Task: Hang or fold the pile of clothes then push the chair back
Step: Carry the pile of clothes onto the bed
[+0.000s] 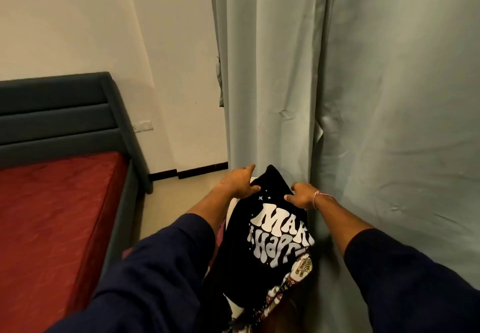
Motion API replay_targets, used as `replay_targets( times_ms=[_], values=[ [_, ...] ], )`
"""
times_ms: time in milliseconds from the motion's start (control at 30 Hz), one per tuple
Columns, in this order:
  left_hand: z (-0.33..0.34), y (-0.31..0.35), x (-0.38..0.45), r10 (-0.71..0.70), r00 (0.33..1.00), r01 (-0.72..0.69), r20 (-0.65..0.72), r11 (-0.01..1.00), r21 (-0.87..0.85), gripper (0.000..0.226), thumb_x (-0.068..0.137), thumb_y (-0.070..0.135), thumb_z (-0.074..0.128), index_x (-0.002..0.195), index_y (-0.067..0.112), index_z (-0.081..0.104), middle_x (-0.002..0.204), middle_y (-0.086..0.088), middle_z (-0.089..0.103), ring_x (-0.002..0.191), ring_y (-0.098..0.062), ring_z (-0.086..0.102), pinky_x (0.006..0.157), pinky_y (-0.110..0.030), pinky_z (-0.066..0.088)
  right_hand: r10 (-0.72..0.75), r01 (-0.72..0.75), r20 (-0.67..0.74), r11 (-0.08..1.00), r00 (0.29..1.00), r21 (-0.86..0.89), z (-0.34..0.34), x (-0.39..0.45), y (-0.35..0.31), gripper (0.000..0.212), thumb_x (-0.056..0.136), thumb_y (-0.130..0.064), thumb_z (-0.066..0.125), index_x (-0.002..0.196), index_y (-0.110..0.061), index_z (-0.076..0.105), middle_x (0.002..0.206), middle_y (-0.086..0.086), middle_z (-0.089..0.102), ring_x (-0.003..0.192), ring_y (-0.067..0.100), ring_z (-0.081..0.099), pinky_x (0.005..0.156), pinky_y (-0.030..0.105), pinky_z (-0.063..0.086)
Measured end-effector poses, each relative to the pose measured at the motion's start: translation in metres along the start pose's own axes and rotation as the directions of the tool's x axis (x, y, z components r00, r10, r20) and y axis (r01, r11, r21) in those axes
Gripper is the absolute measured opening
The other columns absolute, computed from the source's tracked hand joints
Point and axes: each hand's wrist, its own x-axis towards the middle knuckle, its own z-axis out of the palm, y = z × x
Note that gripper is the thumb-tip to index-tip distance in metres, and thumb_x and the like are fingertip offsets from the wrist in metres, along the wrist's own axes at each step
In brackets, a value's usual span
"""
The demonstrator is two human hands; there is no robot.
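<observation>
A black T-shirt (259, 249) with white lettering lies on top of a pile of clothes on a white chair (231, 210), low in the middle of the head view. My left hand (240, 183) pinches the shirt's top left edge with thumb and fingers. My right hand (301, 196) grips its top right edge, fingers curled over the cloth. A patterned red-and-white garment (293, 280) shows under the shirt. The chair is mostly hidden by the clothes and my arms.
Grey-green fabric (363, 99), a curtain or cloth wardrobe cover, hangs close behind and to the right of the chair. A bed (52, 215) with a red mattress and dark grey headboard stands at the left. A strip of beige floor (168, 197) lies between bed and chair.
</observation>
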Motion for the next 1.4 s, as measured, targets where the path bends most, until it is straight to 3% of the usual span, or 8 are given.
replay_targets(
  times_ms=[200,333,500,733,867,1100,1300,1400],
  values=[
    [0.051,-0.016,0.009,-0.088,0.989,0.111,0.115,0.971,-0.212,0.063,0.093,0.036,0.065,0.146,0.014,0.038,0.134,-0.010,0.058,0.123,-0.029,0.056,0.104,-0.041,0.047,0.027,-0.042,0.061,0.965,0.998,0.260,0.035,0.025,0.010,0.059,0.095,-0.052,0.060,0.137,-0.011,0.056,0.131,0.010,0.064,0.118,0.029,0.060,0.100,0.035,0.049],
    [0.077,-0.020,0.013,-0.150,0.986,0.169,0.078,0.911,-0.377,0.060,0.091,0.032,0.070,0.142,0.012,0.045,0.130,-0.008,0.061,0.118,-0.025,0.060,0.101,-0.036,0.051,0.074,-0.042,-0.077,0.936,0.994,0.351,0.058,0.039,0.014,0.052,0.093,-0.039,0.069,0.135,-0.011,0.059,0.129,0.010,0.065,0.119,0.029,0.061,0.100,0.033,0.047],
    [0.083,-0.020,0.020,-0.236,0.967,0.249,0.096,0.792,-0.558,0.039,0.091,0.020,0.071,0.126,0.008,0.058,0.113,-0.008,0.068,0.104,-0.025,0.067,0.091,-0.037,0.057,0.042,0.041,-0.210,0.925,0.977,0.377,0.062,0.045,0.010,0.022,0.097,-0.024,0.065,0.116,-0.014,0.063,0.112,0.008,0.067,0.099,0.024,0.062,0.080,0.027,0.043],
    [0.065,-0.015,0.007,-0.271,0.946,0.282,0.178,0.420,-0.863,0.019,0.095,0.018,0.059,0.111,0.010,0.066,0.101,-0.017,0.073,0.084,-0.025,0.071,0.077,-0.035,0.060,-0.123,0.256,-0.307,0.858,0.944,0.444,0.034,0.024,-0.012,0.007,0.102,-0.023,0.057,0.108,-0.020,0.057,0.093,-0.005,0.061,0.079,0.008,0.055,0.063,0.018,0.039],
    [0.046,-0.008,-0.005,-0.213,0.960,0.227,0.184,0.198,-0.954,0.040,0.078,0.031,0.072,0.113,0.012,0.067,0.105,-0.020,0.073,0.093,-0.031,0.072,0.088,-0.046,0.057,-0.171,0.347,-0.351,0.773,0.921,0.532,0.012,0.013,-0.035,0.013,0.102,-0.026,0.057,0.111,-0.018,0.060,0.093,-0.004,0.061,0.083,0.010,0.056,0.072,0.023,0.046],
    [0.000,0.001,-0.029,-0.092,0.989,0.130,0.117,0.150,-0.980,0.040,0.087,0.033,0.074,0.119,0.010,0.068,0.109,-0.015,0.074,0.103,-0.033,0.071,0.093,-0.044,0.056,-0.207,0.439,-0.392,0.538,0.896,0.720,-0.020,-0.008,-0.082,0.005,0.098,-0.028,0.065,0.099,-0.028,0.069,0.098,-0.001,0.072,0.093,0.012,0.069,0.082,0.025,0.055],
    [-0.025,-0.011,-0.050,-0.146,0.988,0.081,0.050,0.216,-0.973,0.042,0.083,0.036,0.078,0.117,0.011,0.070,0.108,-0.013,0.075,0.102,-0.032,0.072,0.097,-0.049,0.054,-0.100,0.306,-0.311,0.601,0.945,0.738,-0.024,-0.027,-0.080,0.048,0.093,-0.065,0.052,0.105,-0.023,0.070,0.103,-0.003,0.074,0.098,0.015,0.069,0.082,0.030,0.054],
    [-0.036,-0.016,-0.062,-0.176,0.984,0.044,0.014,0.168,-0.985,0.044,0.085,0.035,0.076,0.120,0.010,0.068,0.109,-0.015,0.074,0.102,-0.032,0.072,0.097,-0.051,0.054,-0.159,0.179,-0.092,0.702,0.983,0.689,-0.011,-0.033,-0.074,0.090,0.080,-0.091,0.028,0.138,-0.029,0.057,0.135,-0.008,0.058,0.126,0.019,0.055,0.109,0.041,0.041]
  ],
)
